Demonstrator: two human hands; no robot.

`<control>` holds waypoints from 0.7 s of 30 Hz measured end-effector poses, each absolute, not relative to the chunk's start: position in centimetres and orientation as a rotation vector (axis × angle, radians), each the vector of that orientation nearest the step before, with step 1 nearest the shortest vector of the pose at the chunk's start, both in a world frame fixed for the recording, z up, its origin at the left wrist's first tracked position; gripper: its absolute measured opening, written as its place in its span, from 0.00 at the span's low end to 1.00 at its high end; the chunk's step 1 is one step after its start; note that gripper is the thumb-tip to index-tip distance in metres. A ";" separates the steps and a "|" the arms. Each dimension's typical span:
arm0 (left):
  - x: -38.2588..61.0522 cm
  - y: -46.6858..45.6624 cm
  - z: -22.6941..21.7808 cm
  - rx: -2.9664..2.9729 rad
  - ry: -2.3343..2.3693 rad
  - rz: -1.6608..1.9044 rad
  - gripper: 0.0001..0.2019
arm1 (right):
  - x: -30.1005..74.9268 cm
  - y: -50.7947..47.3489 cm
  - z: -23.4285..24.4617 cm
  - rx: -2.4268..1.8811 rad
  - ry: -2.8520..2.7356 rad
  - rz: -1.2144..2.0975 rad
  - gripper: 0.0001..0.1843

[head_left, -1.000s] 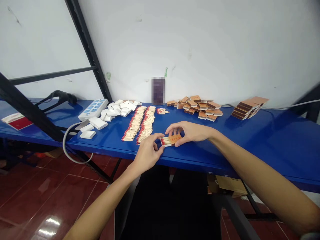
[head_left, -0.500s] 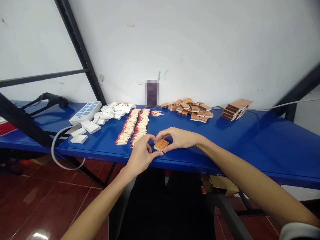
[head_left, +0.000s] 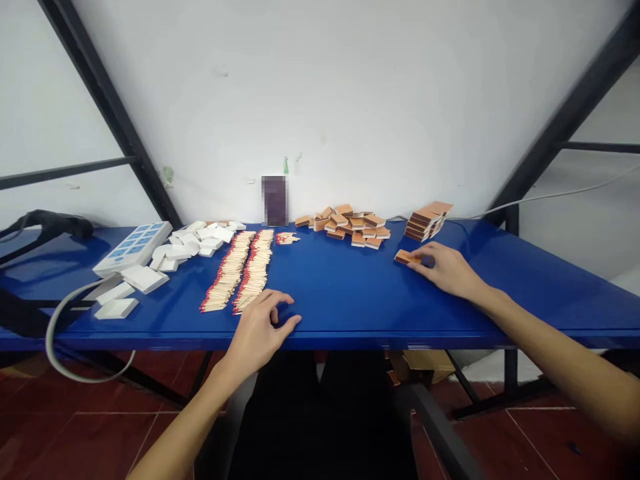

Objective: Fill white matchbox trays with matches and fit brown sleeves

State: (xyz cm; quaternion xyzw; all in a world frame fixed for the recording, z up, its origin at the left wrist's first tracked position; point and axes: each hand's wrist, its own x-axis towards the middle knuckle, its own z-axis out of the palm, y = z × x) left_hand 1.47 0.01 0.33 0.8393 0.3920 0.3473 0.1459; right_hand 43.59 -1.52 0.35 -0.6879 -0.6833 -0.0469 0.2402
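1. My right hand [head_left: 450,272] lies low over the blue table [head_left: 350,300], out to my right, fingers stretched forward. The fingertips touch the near end of a single orange matchbox [head_left: 405,257].
2. My thumb is tucked out of sight behind the fingers, so I cannot tell whether I am pinching the box or only resting on it.
3. That matchbox sits flat on the table, just in front of the leaning stack of matchboxes [head_left: 427,220] and apart from it. Its label is too small to read.
4. My left hand [head_left: 261,327] rests at the table's near edge, fingers loosely bent and apart, holding nothing. It sits just beside the near ends of the two rows of matches [head_left: 240,270]; whether a finger touches them I cannot make out.
5. Past the rows lies a small clump of matches [head_left: 286,238], blurred together.
6. A loose heap of matchboxes [head_left: 350,225] lies by the wall; how many there are I cannot count.
7. To the left are white trays [head_left: 193,238] in a pile, with a few more nearer the edge, and a white power strip [head_left: 131,247]. Its grey cable [head_left: 53,333] loops down below the table edge.
8. A dark rectangle [head_left: 275,200] stands against the wall, smeared beyond recognition.
9. A black object [head_left: 55,222] at the far left is cut off by the frame's edge, and both my forearms leave the picture at the bottom.
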 end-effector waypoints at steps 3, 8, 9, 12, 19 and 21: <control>1.6 -0.1 0.3 2.461 1.115 1.010 0.05 | 46.1 1.7 0.0 -1.930 -1.827 -0.209 0.18; 1.7 -0.2 0.1 2.518 1.081 0.992 0.03 | 47.3 4.3 -0.7 -2.004 -1.747 -0.367 0.16; 1.7 -0.2 0.1 2.526 1.074 0.988 0.03 | 47.4 4.3 -0.8 -2.015 -1.735 -0.366 0.15; 1.6 -0.3 0.2 2.526 1.063 0.978 0.04 | 47.5 4.1 -0.7 -2.019 -1.727 -0.365 0.16; 1.7 -1.0 0.1 2.529 0.954 0.941 0.08 | 43.0 3.1 0.8 -1.793 -1.750 -0.431 0.15; 1.9 -1.2 -0.5 2.627 0.966 1.000 0.08 | 40.4 3.1 1.3 -1.675 -1.861 -0.357 0.14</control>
